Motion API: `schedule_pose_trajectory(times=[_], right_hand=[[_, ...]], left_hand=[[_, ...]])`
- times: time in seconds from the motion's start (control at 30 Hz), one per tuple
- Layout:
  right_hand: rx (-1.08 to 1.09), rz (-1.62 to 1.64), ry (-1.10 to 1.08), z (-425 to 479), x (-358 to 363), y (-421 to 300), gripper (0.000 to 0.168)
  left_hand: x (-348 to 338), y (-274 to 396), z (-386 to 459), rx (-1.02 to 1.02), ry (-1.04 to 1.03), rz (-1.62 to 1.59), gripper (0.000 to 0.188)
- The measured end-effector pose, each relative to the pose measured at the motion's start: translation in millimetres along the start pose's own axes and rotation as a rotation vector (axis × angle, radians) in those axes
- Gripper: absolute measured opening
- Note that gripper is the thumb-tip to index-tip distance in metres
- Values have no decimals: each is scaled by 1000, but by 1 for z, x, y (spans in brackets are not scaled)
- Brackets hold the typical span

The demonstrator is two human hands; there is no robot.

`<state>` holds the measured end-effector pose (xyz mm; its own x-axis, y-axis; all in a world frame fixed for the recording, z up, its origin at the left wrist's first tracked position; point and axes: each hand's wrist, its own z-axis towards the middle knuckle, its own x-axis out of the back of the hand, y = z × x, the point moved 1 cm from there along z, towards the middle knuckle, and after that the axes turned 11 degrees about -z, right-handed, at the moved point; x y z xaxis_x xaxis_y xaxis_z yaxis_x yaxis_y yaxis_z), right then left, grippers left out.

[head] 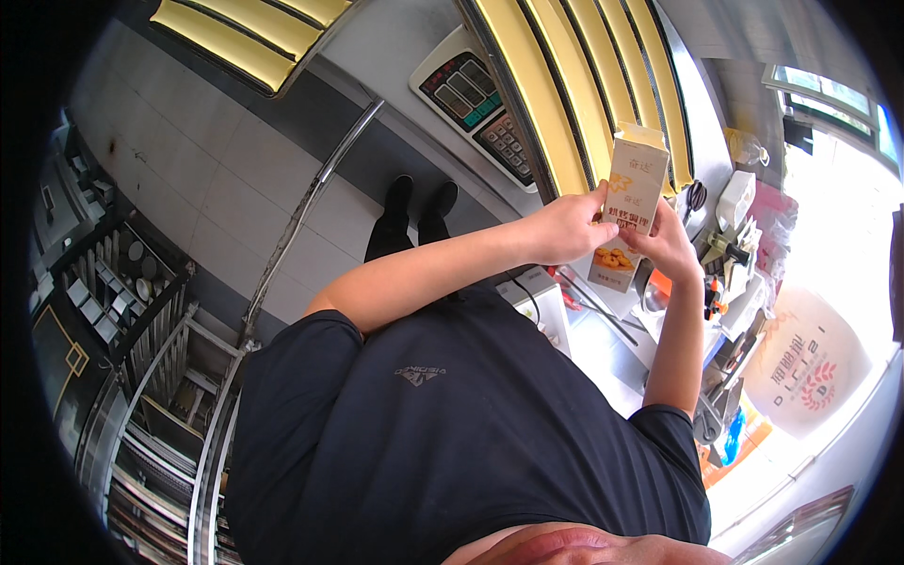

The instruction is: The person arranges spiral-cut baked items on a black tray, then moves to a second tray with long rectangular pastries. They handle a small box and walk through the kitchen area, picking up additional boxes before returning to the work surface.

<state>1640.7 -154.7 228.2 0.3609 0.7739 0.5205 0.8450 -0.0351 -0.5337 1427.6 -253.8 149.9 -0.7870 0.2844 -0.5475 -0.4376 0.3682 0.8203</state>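
Observation:
Between both hands is a tall cream-coloured printed carton [637,180], its gable-style top pointing away from my body. The carton bears writing and a picture of baked goods near its lower end. My left hand [571,227] grips its left side, with the thumb on the front face. From the other side my right hand [662,244] holds it, thumb across the front near the middle. The fingers behind the carton are hidden. Just beyond the hands lies a dark channelled baking tray [565,78] with several long yellow strips in it.
A digital weighing scale [472,106] stands left of the tray on the metal worktop [385,35]. Another tray of yellow strips [240,32] is at upper left. A metal rack [159,424] stands at lower left. A whisk [696,196] and a white container [736,199] are at right.

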Motion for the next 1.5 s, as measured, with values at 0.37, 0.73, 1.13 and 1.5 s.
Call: schedule_pose_trajectory(times=[0.37, 0.73, 1.13, 1.5], right_hand=[[-6, 20, -8, -3, -3, -5, 77], [16, -5, 20, -1, -4, 3, 76], [56, 97, 136, -9, -10, -4, 69], [15, 110, 348, -48, -11, 1, 45]], left_hand=[[-3, -9, 0, -57, 39, -61, 55], [-2, 2, -6, -85, 56, -5, 59], [-1, 23, -16, -94, 53, 56, 65], [68, -54, -59, -113, 379, 559, 29]])
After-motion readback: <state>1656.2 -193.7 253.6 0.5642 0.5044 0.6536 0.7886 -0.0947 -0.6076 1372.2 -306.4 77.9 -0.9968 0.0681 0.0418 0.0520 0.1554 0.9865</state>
